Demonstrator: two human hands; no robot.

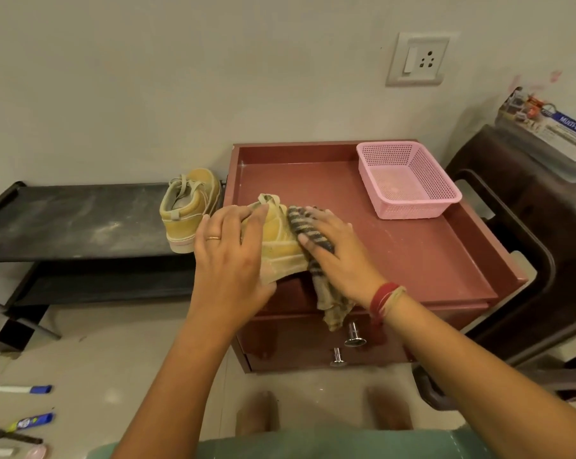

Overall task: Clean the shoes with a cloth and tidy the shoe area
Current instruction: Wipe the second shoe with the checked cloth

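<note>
A yellow shoe (277,241) lies at the front left corner of the red cabinet top (412,246). My left hand (228,256) grips it from the left, fingers curled over its collar. My right hand (333,250) presses a striped cloth (308,231) flat against the shoe's right side; the cloth's tail (333,306) hangs over the cabinet's front. The second yellow shoe (189,208) stands upright on the right end of the dusty black shoe rack (68,220), heel toward me.
An empty pink basket (407,178) sits at the cabinet top's back right. A dark plastic chair (528,233) with a box stands to the right. Tubes and a brush (22,422) lie on the floor at lower left. Drawer knobs (354,336) stick out below.
</note>
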